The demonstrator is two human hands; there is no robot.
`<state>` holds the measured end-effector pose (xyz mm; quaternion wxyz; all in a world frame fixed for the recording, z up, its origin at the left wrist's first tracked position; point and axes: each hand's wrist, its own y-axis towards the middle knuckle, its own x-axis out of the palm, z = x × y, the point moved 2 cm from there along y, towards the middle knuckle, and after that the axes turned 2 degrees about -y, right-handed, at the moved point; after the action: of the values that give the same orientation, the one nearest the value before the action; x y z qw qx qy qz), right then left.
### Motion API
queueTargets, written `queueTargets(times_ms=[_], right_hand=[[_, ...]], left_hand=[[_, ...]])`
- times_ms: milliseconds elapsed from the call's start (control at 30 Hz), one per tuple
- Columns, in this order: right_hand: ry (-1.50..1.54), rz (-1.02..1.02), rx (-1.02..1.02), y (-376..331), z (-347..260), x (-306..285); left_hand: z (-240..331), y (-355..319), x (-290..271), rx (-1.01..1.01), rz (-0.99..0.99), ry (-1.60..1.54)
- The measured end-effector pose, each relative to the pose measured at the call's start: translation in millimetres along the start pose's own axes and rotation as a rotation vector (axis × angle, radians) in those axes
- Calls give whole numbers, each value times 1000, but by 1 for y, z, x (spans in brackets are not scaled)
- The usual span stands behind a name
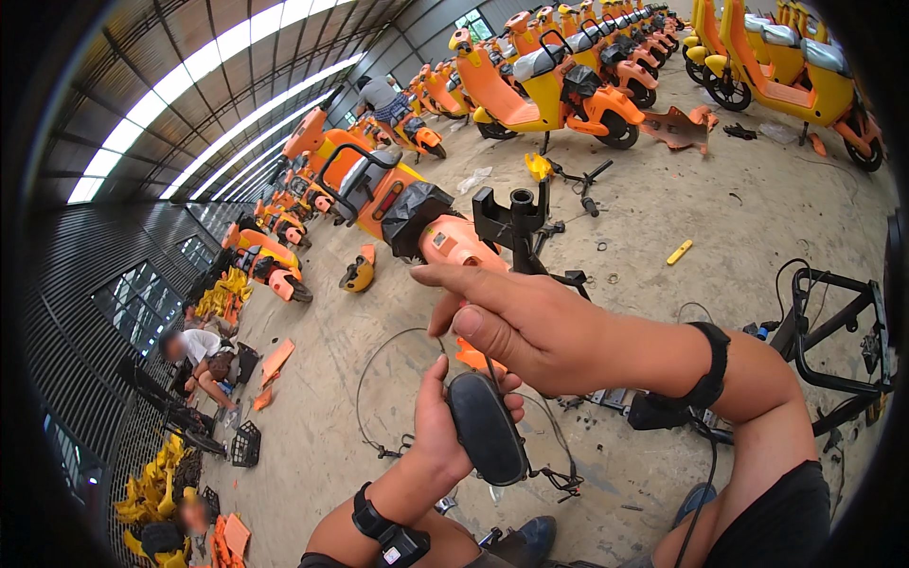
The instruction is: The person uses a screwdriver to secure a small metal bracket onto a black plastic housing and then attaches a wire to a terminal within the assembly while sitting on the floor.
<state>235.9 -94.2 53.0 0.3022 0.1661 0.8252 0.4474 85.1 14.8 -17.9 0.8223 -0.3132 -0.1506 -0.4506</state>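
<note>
My left hand (440, 421) is wrapped round a smooth black oval part (487, 428), its thumb on one side and fingertips showing on the other. A thin dark cable (491, 370) rises from behind this part toward my right hand (530, 327). That hand is just above, index finger stretched out, thumb bent in against the other fingers. A small red spot shows between them; what they pinch is mostly hidden. Behind the hands stands a black scooter frame (511, 222) with an upright tube. Loose cables (360, 398) curl around below the hands.
Orange and yellow scooters (530, 95) stand in rows at the back. A bare black frame (833, 331) is at the right. On the floor lie a yellow tool (680, 252) and a yellow-orange shell (358, 275). One person (204, 360) crouches at left, near a black crate (246, 443).
</note>
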Motion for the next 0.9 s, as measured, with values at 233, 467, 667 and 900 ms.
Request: queueTargets(times_ms=[233, 467, 667, 900], right_hand=[[497, -207, 253, 4, -14, -9], [107, -190, 177, 5, -16, -17], [61, -115, 260, 2, -17, -8], [-255, 110, 222, 3, -9, 6]], left_hand=[[6, 2, 4, 61, 49, -39], [4, 2, -2, 35, 24, -14], [1, 6, -5, 65, 9, -50], [-2, 4, 4, 135, 178, -118]])
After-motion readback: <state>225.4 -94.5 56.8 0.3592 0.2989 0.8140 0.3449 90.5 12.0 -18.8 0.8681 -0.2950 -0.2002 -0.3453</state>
